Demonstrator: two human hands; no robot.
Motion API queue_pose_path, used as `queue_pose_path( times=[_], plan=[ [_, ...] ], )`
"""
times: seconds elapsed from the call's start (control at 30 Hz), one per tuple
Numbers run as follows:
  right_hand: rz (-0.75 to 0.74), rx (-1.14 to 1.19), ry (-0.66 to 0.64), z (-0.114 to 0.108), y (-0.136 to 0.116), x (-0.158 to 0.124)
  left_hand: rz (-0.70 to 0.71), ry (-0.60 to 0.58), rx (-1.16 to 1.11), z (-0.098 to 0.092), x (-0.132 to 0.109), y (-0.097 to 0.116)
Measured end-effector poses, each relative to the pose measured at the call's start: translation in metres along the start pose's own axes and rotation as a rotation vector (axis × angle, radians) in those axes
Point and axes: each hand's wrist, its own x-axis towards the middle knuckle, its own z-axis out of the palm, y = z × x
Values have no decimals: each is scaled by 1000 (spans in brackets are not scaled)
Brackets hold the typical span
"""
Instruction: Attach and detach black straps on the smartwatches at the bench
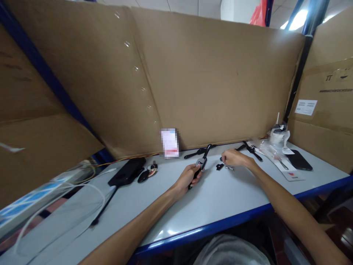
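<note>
My left hand point(190, 176) is wrapped round one black handle of a spokeshave point(200, 163), which is tilted above the table. Its silver middle plate faces up, and its other curved black handle points away. Over the table to the right, my right hand point(234, 157) is closed with the fingertips pressed together; a small dark bit shows at them, too small to name. Just below that hand lie a small black flat part point(220, 167) and several small silver pieces point(229, 168), perhaps screws. Behind the held tool rests another black handled piece point(194, 153), partly hidden.
At the right are more black handled tools point(253, 151), clear packaging on a card point(286, 173), a black phone point(300, 160) and a bagged cup point(277, 136). Leftward lie keys point(143, 176), a black box with a cable point(128, 171) and white cables point(103, 195). Cardboard point(209, 81) walls the back.
</note>
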Motion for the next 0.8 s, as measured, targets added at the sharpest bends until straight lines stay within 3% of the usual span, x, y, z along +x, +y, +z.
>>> queue_pose_path(
  times=[0.1,0.23,0.8],
  plan=[
    [60,-64,37,1,-6,-2,6,10,27,3,-2,1],
    [-1,-88,-63,4,-7,1,-3,12,63,7,-4,4],
    [-50,260,-129,21,6,22,-18,1,102,10,-7,9]
  ],
)
